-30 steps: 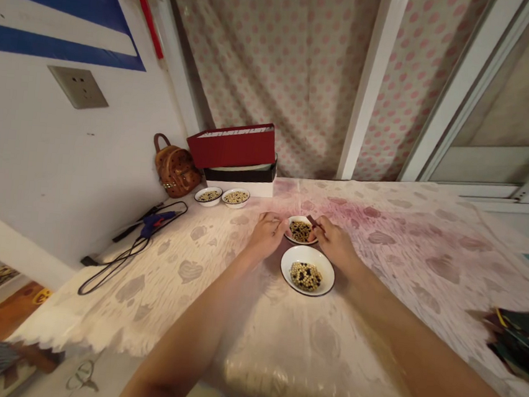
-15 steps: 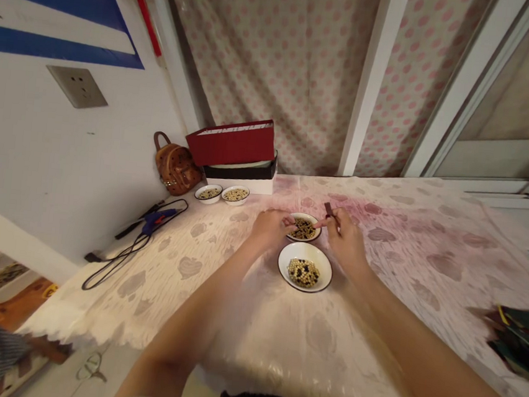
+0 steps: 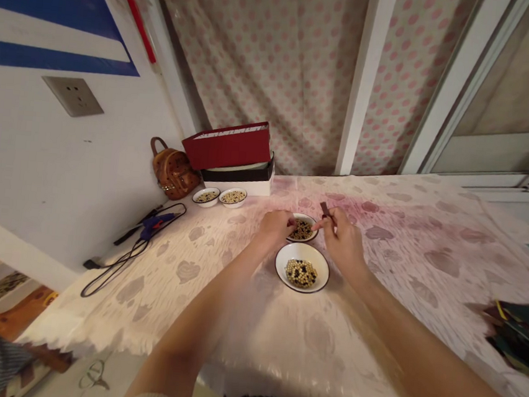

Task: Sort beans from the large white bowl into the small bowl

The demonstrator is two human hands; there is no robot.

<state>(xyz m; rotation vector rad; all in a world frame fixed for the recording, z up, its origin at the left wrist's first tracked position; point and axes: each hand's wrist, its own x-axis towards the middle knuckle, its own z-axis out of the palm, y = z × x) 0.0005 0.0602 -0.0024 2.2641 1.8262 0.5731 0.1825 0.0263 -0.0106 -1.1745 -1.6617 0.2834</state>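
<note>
Two white bowls of mixed pale and dark beans stand on the table in front of me. The near bowl (image 3: 302,268) sits between my forearms. My left hand (image 3: 275,225) rests closed against the left rim of the far bowl (image 3: 302,228). My right hand (image 3: 342,238) is at that bowl's right side, fingers pinched on a thin dark stick-like tool (image 3: 326,210) that points up and away from the bowl. What the tool's tip carries is too small to see.
Two more small bowls (image 3: 220,196) of beans stand at the back left beside a red and black box (image 3: 231,151) and a brown bag (image 3: 172,170). A blue tool with a black cable (image 3: 142,233) lies at the left. Dark items (image 3: 517,335) lie at the right edge.
My right hand lifted from the far bowl's rim and now holds the dark tool raised beside it. My left hand stayed at the bowl. The view shifted slightly.
</note>
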